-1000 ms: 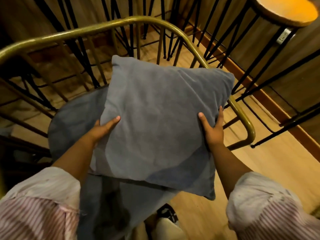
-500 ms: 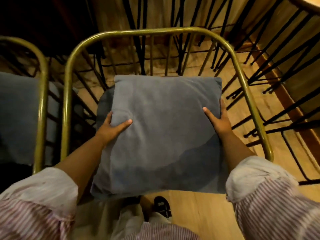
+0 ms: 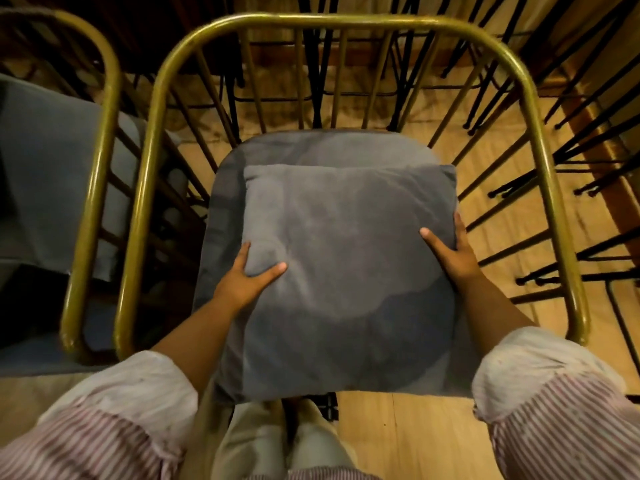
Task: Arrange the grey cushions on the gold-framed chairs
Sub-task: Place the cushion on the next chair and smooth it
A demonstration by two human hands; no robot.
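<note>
A square grey cushion (image 3: pixel 349 271) lies flat over the grey seat pad (image 3: pixel 311 147) of a gold-framed chair (image 3: pixel 339 20) right below me. My left hand (image 3: pixel 247 278) grips the cushion's left edge, thumb on top. My right hand (image 3: pixel 450 252) holds its right edge the same way. The cushion's near edge hangs over the seat's front. A second gold-framed chair (image 3: pixel 104 140) stands to the left with a grey cushion (image 3: pixel 45 174) on it.
Black metal chair legs (image 3: pixel 571 143) crowd the wooden floor (image 3: pixel 408 438) behind and to the right of the chair. A wooden skirting board (image 3: pixel 602 133) runs along the right. My legs and shoes (image 3: pixel 304 431) stand at the seat's front.
The cushion has come down from a tilted hold above the chair to lie flat on the seat. My view has swung over the chair, and the left chair has come into view.
</note>
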